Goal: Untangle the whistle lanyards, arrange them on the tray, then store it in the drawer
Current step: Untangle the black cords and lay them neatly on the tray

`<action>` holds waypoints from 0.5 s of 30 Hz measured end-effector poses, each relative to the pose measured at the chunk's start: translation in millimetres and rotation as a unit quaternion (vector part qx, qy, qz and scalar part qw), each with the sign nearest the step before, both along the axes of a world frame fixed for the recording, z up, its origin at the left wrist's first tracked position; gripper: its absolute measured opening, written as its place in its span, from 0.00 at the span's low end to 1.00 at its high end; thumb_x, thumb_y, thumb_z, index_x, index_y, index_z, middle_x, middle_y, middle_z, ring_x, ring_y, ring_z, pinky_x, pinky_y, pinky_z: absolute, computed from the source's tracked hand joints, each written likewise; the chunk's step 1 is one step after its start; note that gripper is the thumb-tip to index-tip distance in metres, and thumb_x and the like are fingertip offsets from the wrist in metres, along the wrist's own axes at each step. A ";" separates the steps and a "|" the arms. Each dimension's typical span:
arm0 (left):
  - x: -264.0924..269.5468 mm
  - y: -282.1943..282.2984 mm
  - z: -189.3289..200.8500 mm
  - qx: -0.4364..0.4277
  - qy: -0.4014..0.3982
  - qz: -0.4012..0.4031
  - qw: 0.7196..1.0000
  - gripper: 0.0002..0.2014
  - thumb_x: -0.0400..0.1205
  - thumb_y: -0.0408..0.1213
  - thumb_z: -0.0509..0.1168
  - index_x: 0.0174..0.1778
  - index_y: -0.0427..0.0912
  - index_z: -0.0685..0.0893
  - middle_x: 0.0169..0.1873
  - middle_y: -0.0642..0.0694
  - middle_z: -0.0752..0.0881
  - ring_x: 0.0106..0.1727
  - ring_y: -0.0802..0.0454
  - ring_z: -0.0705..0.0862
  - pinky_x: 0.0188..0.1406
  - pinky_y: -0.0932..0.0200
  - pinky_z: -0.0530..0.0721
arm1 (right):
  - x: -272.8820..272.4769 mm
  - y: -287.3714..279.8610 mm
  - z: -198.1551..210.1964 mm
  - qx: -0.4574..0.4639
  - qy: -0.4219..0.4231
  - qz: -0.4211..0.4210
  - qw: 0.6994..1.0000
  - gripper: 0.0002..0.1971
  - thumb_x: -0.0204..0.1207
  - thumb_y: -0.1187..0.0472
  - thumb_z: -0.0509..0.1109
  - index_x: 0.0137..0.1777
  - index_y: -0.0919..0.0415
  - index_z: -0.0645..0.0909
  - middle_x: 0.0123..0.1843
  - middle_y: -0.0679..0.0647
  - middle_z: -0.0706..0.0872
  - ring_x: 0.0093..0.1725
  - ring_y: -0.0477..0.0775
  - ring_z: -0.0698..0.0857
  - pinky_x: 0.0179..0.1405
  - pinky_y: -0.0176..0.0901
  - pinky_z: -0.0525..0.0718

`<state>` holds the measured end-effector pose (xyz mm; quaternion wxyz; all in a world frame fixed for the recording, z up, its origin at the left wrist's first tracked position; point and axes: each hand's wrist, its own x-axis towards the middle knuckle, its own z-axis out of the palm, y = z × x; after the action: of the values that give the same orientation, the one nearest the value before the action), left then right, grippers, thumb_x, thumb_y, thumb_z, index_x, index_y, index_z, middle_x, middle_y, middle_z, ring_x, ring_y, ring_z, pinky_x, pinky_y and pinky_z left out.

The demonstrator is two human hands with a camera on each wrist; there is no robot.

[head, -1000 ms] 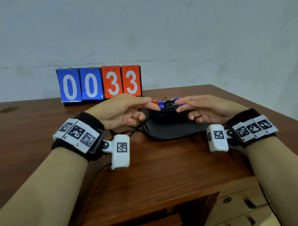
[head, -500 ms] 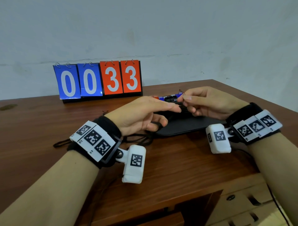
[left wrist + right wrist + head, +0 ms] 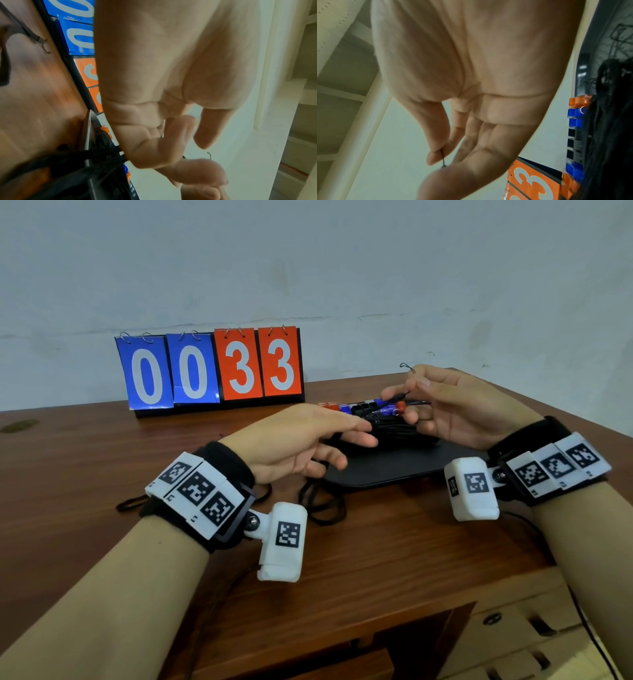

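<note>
A black tray (image 3: 394, 470) lies on the wooden table, and a row of orange, blue and black whistles (image 3: 356, 407) sits at its far edge. Tangled black lanyards (image 3: 394, 431) are piled on it. My left hand (image 3: 346, 446) is over the tray's left end, its lower fingers curled round several lanyard cords (image 3: 102, 155) that trail off onto the table (image 3: 318, 501). My right hand (image 3: 407, 395) is raised over the whistles. Its thumb and forefinger pinch a thin cord (image 3: 442, 157), and the cord's small loop (image 3: 407, 367) sticks up above them.
A flip scoreboard (image 3: 212, 368) reading 0033 stands at the back against the wall. One loose black lanyard (image 3: 130, 503) lies on the table left of my left wrist. Drawer fronts (image 3: 513, 628) show below the table's near right edge.
My right hand has lifted off the whistle pile and now pinches a thin cord end. My left hand has come back toward me, and cords now trail from it.
</note>
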<state>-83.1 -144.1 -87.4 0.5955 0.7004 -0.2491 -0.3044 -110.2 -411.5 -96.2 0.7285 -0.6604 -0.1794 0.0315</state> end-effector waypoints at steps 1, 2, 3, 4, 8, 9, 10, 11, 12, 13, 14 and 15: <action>1.1 0.6 0.9 -0.010 0.003 0.016 1.000 0.18 0.88 0.41 0.66 0.72 0.40 0.83 0.61 0.43 0.92 0.33 0.55 0.81 0.17 0.69 0.69 | -0.6 2.0 0.6 0.005 0.001 -0.004 1.000 0.04 0.76 0.55 0.72 0.43 0.54 0.85 0.57 0.58 0.91 0.39 0.48 0.88 0.34 0.35 0.85; 1.9 1.4 1.7 -0.019 0.004 0.031 0.999 0.17 0.88 0.42 0.66 0.72 0.40 0.83 0.60 0.43 0.92 0.32 0.55 0.81 0.17 0.69 0.68 | -0.6 3.4 0.5 0.011 0.002 -0.011 1.000 0.07 0.79 0.57 0.68 0.42 0.54 0.85 0.53 0.57 0.91 0.39 0.49 0.89 0.35 0.35 0.86; 2.0 2.1 2.2 -0.029 0.005 0.043 0.999 0.17 0.89 0.42 0.66 0.72 0.40 0.82 0.59 0.44 0.92 0.32 0.55 0.81 0.17 0.69 0.68 | -0.6 4.6 0.3 0.013 0.005 -0.014 1.000 0.10 0.81 0.60 0.64 0.41 0.55 0.85 0.49 0.56 0.91 0.39 0.49 0.89 0.36 0.36 0.87; 1.6 3.0 2.9 -0.042 0.006 0.051 0.998 0.18 0.89 0.42 0.64 0.73 0.39 0.82 0.58 0.45 0.92 0.31 0.56 0.80 0.17 0.69 0.68 | -0.3 5.0 0.3 0.015 0.009 -0.014 1.000 0.12 0.82 0.61 0.61 0.41 0.56 0.84 0.46 0.55 0.90 0.39 0.49 0.88 0.37 0.36 0.87; -1.3 4.0 6.0 -0.098 0.004 0.055 0.994 0.21 0.90 0.45 0.62 0.76 0.37 0.79 0.59 0.43 0.90 0.32 0.55 0.80 0.18 0.68 0.67 | 3.1 7.2 -1.6 -0.008 0.029 -0.026 0.999 0.07 0.83 0.62 0.61 0.47 0.61 0.81 0.36 0.53 0.82 0.33 0.49 0.81 0.33 0.36 0.83; -1.1 3.7 6.1 -0.110 0.004 0.059 0.992 0.22 0.90 0.45 0.63 0.77 0.36 0.78 0.61 0.41 0.89 0.31 0.55 0.79 0.19 0.67 0.67 | 4.2 7.8 -3.2 -0.020 0.033 -0.030 0.999 0.07 0.83 0.61 0.63 0.49 0.62 0.82 0.34 0.53 0.79 0.31 0.48 0.78 0.31 0.36 0.81; -0.7 3.5 6.2 -0.122 0.006 0.064 0.990 0.23 0.90 0.45 0.63 0.77 0.36 0.77 0.62 0.39 0.88 0.31 0.55 0.79 0.19 0.67 0.67 | 4.8 8.1 -5.0 -0.032 0.037 -0.029 0.998 0.08 0.82 0.60 0.65 0.53 0.64 0.83 0.33 0.53 0.77 0.30 0.48 0.75 0.29 0.36 0.78; 0.0 3.5 6.1 -0.135 0.008 0.067 0.989 0.24 0.90 0.45 0.64 0.78 0.35 0.75 0.60 0.39 0.88 0.31 0.55 0.78 0.19 0.67 0.67 | 4.7 8.3 -6.3 -0.045 0.040 -0.023 0.998 0.12 0.81 0.59 0.67 0.58 0.66 0.84 0.32 0.53 0.74 0.30 0.48 0.73 0.28 0.36 0.75; 0.6 3.4 5.8 -0.149 0.011 0.068 0.986 0.25 0.89 0.45 0.64 0.80 0.34 0.74 0.57 0.41 0.87 0.31 0.56 0.77 0.19 0.67 0.68 | 4.3 7.9 -7.2 -0.061 0.044 -0.016 0.997 0.16 0.80 0.58 0.69 0.63 0.67 0.85 0.32 0.53 0.72 0.30 0.48 0.71 0.29 0.36 0.73; 1.3 3.4 5.3 -0.162 0.015 0.067 0.984 0.26 0.89 0.44 0.65 0.80 0.34 0.73 0.55 0.44 0.86 0.31 0.56 0.75 0.20 0.67 0.68 | 2.9 7.8 -7.1 -0.083 0.045 -0.008 0.995 0.19 0.80 0.58 0.69 0.67 0.68 0.84 0.33 0.53 0.70 0.31 0.48 0.69 0.30 0.37 0.72; 1.5 3.7 4.8 -0.174 0.018 0.065 0.982 0.27 0.89 0.44 0.65 0.81 0.35 0.73 0.53 0.45 0.84 0.31 0.56 0.74 0.20 0.67 0.69 | 1.7 7.6 -7.3 -0.111 0.044 -0.003 0.993 0.21 0.80 0.58 0.70 0.69 0.67 0.83 0.33 0.53 0.67 0.32 0.49 0.67 0.31 0.38 0.70; 1.6 3.7 4.1 -0.186 0.023 0.059 0.980 0.27 0.89 0.44 0.65 0.82 0.35 0.72 0.51 0.46 0.83 0.31 0.57 0.73 0.20 0.67 0.68 | 0.2 8.6 -7.2 -0.138 0.041 0.000 0.990 0.21 0.80 0.57 0.70 0.69 0.66 0.84 0.34 0.54 0.64 0.33 0.51 0.65 0.33 0.40 0.68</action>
<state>-81.5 -140.4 -83.3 0.7380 0.5836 -0.2460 -0.2328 -110.0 -402.9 -103.4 0.6371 -0.7527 -0.1437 0.0832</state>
